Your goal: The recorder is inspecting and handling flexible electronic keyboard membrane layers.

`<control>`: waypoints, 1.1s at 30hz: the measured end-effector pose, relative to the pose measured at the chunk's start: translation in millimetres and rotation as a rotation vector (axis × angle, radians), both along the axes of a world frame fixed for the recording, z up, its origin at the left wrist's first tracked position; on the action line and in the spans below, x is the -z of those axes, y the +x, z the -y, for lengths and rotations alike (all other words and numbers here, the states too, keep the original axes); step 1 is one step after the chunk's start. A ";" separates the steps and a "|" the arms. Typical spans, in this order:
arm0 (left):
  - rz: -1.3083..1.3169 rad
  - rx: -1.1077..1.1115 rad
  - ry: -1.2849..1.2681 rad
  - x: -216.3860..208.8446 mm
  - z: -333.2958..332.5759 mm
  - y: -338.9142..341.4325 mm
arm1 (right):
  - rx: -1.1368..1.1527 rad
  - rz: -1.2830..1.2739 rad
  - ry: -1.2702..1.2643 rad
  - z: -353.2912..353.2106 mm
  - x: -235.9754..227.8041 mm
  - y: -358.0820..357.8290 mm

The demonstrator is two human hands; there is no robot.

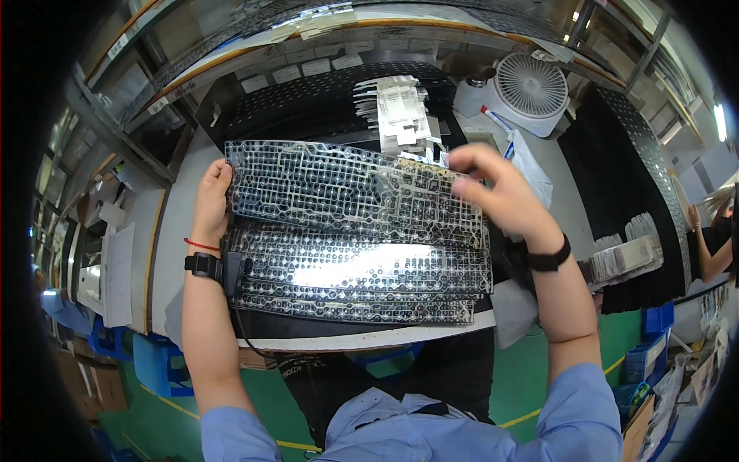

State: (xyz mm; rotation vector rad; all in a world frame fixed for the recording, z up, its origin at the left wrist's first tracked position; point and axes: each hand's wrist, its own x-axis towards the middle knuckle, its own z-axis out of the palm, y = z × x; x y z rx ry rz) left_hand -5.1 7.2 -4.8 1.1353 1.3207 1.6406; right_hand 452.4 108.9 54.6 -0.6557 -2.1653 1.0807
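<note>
A clear keyboard membrane sheet (308, 183) with printed traces and rows of dark dots is tilted up over the bench. My left hand (213, 192) grips its left edge, thumb on the front face and the other fingers behind. At the sheet's upper right corner is my right hand (496, 189), thumb and forefinger apart; whether they touch the film is hard to tell. Beneath lies a loose stack of similar membrane sheets (362, 310), overlapping and shiny, with a bright glare across the middle.
Behind the sheets stands a pile of white labelled strips (400, 115) on a black perforated surface (285, 108). A white fan (531, 85), a bottle (468, 98) and a marker (496, 115) sit at the back right. More flat pieces (625, 258) lie on the right; another person's arm (712, 250) shows beyond.
</note>
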 end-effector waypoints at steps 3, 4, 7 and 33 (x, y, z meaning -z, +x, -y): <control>0.001 -0.020 -0.010 0.9 1.0 -1.7 | 0.273 0.143 0.112 -30.6 31.3 11.5; 0.005 -0.020 0.000 1.3 -0.9 -0.9 | 0.264 0.145 0.002 -35.2 40.1 15.0; 0.012 -0.026 0.010 3.6 0.5 0.9 | 0.252 0.156 -0.083 -34.8 48.6 10.0; 0.039 -0.059 -0.049 -0.2 3.5 5.6 | -0.808 -0.020 -0.188 50.3 0.6 -12.8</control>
